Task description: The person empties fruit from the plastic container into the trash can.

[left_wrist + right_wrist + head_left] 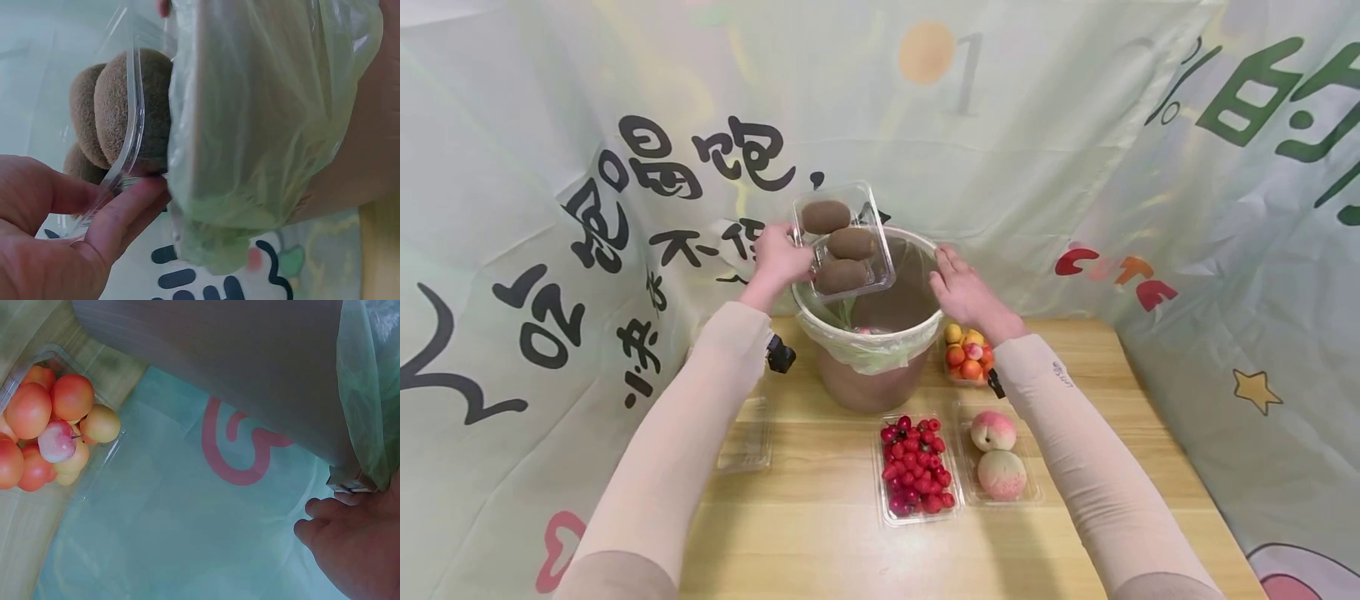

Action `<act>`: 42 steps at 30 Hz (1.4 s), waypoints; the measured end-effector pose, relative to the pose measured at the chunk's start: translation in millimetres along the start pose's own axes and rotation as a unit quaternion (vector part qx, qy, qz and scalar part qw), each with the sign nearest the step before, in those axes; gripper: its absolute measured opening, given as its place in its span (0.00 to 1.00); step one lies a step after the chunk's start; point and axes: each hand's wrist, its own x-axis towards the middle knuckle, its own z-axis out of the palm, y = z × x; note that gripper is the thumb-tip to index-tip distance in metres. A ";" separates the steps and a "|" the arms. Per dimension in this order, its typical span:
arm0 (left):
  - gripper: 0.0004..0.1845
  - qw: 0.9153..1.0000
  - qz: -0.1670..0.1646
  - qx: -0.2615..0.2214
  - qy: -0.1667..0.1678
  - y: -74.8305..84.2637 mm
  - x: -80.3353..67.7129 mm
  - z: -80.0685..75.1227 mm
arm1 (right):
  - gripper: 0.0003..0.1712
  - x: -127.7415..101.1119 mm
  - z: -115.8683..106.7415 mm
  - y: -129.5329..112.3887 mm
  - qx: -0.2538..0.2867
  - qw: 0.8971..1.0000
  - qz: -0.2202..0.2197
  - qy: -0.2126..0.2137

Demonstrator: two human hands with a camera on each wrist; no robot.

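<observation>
Left hand [780, 260] pinches the edge of a clear tray [844, 242], thumb and fingers curled on its rim, holding it tilted over the bucket [880, 367]. Right hand [964, 287] lies with fingers fairly straight against the bucket's rim, gripping nothing.

Risk, as judged: the pinch is on one edge only, so the tray could twist and slip into the bucket.

Contents: tray, three kiwis [850, 243]; bucket, a green liner [880, 350]. On the table [820, 533]: cherries [916, 468], two peaches [998, 454], small mixed fruit [968, 350], each in a clear tray.
</observation>
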 end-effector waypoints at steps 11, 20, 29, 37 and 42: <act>0.25 0.998 0.060 0.005 0.034 -4.1 2.6 20.1 | 0.40 -0.1 0.2 -0.2 0.004 1.000 0.001 0.004; 0.30 0.994 0.078 -0.009 0.077 -3.3 1.8 26.6 | 0.40 2.2 0.7 0.4 0.010 1.000 0.007 0.001; 0.29 0.989 0.098 -0.039 0.099 -4.7 0.7 31.3 | 0.41 1.9 0.4 0.1 0.011 1.000 0.006 -0.003; 0.28 0.987 0.101 -0.064 0.108 -7.8 -2.8 33.1 | 0.41 0.6 -0.5 -1.0 0.017 1.000 0.006 -0.004; 0.28 0.984 0.116 -0.051 0.128 -11.5 -0.7 34.2 | 0.41 0.1 -0.1 -0.7 0.017 1.000 0.003 0.000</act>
